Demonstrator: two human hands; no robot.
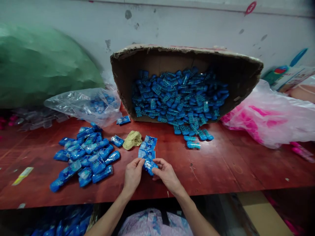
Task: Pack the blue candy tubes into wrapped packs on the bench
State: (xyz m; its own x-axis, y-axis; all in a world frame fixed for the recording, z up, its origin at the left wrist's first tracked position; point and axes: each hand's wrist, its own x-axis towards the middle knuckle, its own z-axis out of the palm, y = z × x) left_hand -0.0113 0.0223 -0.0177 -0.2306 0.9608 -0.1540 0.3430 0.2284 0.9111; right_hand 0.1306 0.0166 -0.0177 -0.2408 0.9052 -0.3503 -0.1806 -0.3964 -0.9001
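Note:
Both hands meet over the front of the red-brown table (221, 167). My left hand (133, 173) and my right hand (166, 173) together pinch a small blue packet (149, 164). A short strip of like blue packets (148, 146) lies flat just beyond my fingers. To the left sits a heap of several wrapped blue packets (86, 155). A tipped cardboard box (128, 65) at the back spills several blue items (179, 98) onto the table.
A crumpled yellow scrap (132, 140) lies beside the strip. A clear plastic bag (83, 103) with blue pieces sits left of the box, a large green bag (41, 65) behind it. A bag of pink items (268, 118) lies at the right. More blue packets (64, 224) sit below the table edge.

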